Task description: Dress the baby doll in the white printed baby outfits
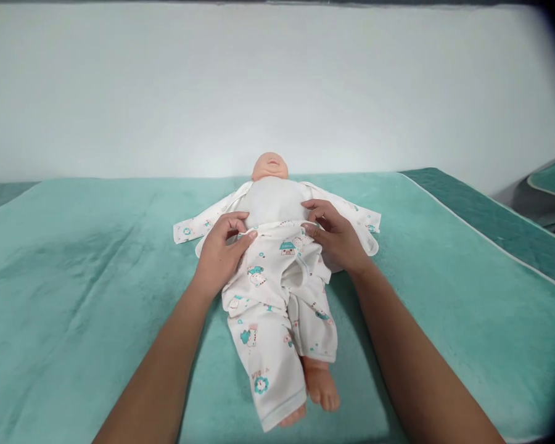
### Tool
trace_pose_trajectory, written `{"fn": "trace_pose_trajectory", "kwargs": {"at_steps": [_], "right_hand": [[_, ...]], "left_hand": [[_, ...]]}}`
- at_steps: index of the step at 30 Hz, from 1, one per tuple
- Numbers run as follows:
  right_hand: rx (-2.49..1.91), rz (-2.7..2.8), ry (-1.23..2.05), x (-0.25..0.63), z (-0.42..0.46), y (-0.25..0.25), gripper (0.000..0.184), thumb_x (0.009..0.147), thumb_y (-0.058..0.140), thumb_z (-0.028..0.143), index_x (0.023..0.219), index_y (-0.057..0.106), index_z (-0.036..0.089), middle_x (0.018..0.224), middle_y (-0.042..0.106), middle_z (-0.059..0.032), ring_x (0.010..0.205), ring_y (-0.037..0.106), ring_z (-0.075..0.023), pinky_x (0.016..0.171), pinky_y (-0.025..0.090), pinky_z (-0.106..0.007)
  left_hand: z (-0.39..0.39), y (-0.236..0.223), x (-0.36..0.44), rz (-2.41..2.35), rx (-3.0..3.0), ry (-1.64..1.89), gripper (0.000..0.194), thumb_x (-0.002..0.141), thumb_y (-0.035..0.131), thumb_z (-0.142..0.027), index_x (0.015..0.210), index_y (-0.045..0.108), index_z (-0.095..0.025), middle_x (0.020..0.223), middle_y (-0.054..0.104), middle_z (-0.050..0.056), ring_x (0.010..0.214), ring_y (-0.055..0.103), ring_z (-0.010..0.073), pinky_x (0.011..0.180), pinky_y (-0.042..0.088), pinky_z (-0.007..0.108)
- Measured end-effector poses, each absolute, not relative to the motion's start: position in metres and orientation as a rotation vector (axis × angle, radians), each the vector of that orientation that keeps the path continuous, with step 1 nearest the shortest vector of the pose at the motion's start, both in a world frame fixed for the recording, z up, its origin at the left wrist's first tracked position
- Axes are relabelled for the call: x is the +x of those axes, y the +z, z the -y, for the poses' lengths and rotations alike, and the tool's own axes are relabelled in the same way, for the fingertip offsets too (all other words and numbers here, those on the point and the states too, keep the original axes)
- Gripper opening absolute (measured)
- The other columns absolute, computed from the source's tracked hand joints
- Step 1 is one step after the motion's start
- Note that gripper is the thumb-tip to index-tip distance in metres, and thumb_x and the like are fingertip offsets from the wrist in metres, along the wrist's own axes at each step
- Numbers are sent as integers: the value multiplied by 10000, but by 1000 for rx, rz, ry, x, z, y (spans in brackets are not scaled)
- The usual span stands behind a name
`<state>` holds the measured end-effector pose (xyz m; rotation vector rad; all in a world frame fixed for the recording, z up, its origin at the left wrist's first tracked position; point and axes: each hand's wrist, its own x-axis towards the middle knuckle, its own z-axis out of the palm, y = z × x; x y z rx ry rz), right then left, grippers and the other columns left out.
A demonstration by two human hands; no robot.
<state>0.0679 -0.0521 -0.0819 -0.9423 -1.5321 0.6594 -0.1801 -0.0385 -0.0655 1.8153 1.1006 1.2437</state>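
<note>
A baby doll (pixel 270 166) lies on its back, head away from me and feet toward me. It wears white printed pants (pixel 268 296) with an opening at the crotch. A white printed jacket (pixel 346 206) lies open under its torso, sleeves spread to both sides, and the white belly (pixel 272 200) is bare of it. My left hand (pixel 224 246) pinches the waistband at its left end, thumb outside. My right hand (pixel 335 234) grips the waistband at its right end. Both doll feet show below the cuffs, the right-hand one more fully.
A green plush cover (pixel 97 296) spreads under the doll across the bed. Behind it stands a white wall (pixel 277 80). A darker green strip with white piping (pixel 490 222) runs along the right, and a dark object with a green top (pixel 552 179) stands at the far right edge.
</note>
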Motion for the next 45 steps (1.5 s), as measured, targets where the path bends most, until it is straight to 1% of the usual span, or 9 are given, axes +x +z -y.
{"fn": "trace_pose_trajectory", "kwargs": {"at_steps": [4, 8, 13, 20, 24, 29, 35, 39, 45], "right_hand": [[-1134, 1442, 579, 56, 31, -69, 174, 856, 643, 368, 799, 540, 241, 868, 634, 12, 824, 560, -172, 768, 417, -308], [-1397, 1514, 497, 47, 3, -50, 213, 846, 617, 378, 745, 480, 250, 596, 426, 70, 607, 408, -145, 620, 314, -283], [-1317, 1519, 572, 46, -10, -52, 200, 882, 572, 406, 784, 499, 248, 678, 451, 47, 680, 439, -156, 660, 357, -284], [-1117, 1686, 514, 58, -15, -60, 198, 893, 588, 381, 774, 591, 222, 1225, 583, -67, 1188, 507, -232, 981, 371, -366], [-1181, 1677, 510, 55, -23, -56, 187, 901, 559, 383, 801, 611, 234, 993, 678, -15, 962, 589, -204, 846, 407, -332], [-1423, 1589, 405, 50, -45, -51, 264, 856, 591, 420, 678, 545, 230, 628, 545, 37, 640, 459, -153, 618, 325, -293], [-1360, 1396, 567, 49, -62, -58, 248, 742, 707, 402, 652, 568, 218, 667, 584, 30, 644, 485, -141, 614, 374, -281], [-1253, 1297, 648, 50, -56, -65, 195, 686, 752, 351, 758, 632, 215, 803, 671, 4, 767, 595, -168, 733, 470, -307], [-1100, 1258, 683, 54, -29, -76, 148, 750, 647, 285, 869, 689, 208, 1016, 706, -44, 1003, 633, -193, 951, 467, -355]], "left_hand": [[12, -61, -169, -1289, 1786, 1296, 167, 882, 579, -339, 859, 454, -232, 908, 632, 3, 820, 568, 171, 764, 412, 306], [-28, -63, -165, -1431, 1697, 1289, 176, 853, 587, -322, 858, 435, -232, 717, 476, -46, 673, 458, 150, 668, 343, 271], [-42, -75, -171, -1358, 1640, 1317, 166, 865, 589, -359, 918, 497, -232, 802, 552, -25, 755, 518, 158, 707, 376, 267], [-31, -59, -168, -1098, 2060, 1292, 188, 914, 556, -394, 956, 603, -216, 1109, 609, 55, 1044, 561, 204, 894, 422, 304], [-37, -50, -165, -1201, 2073, 1207, 179, 895, 564, -391, 888, 590, -214, 969, 645, 30, 864, 567, 190, 781, 421, 305], [-55, -51, -160, -1421, 1954, 1236, 188, 873, 558, -336, 743, 487, -220, 653, 508, -31, 641, 460, 156, 647, 342, 294], [-68, -61, -159, -1328, 1853, 1309, 37, 865, 541, -258, 857, 527, -224, 789, 569, -17, 724, 513, 162, 713, 396, 291], [-65, -66, -164, -1173, 1997, 1334, 202, 876, 504, -247, 1027, 636, -223, 1097, 628, 52, 1013, 570, 207, 918, 427, 321], [-35, -70, -175, -1103, 1924, 1303, 251, 844, 560, -241, 1055, 697, -230, 1187, 586, 55, 1130, 548, 201, 1020, 392, 314]]}}
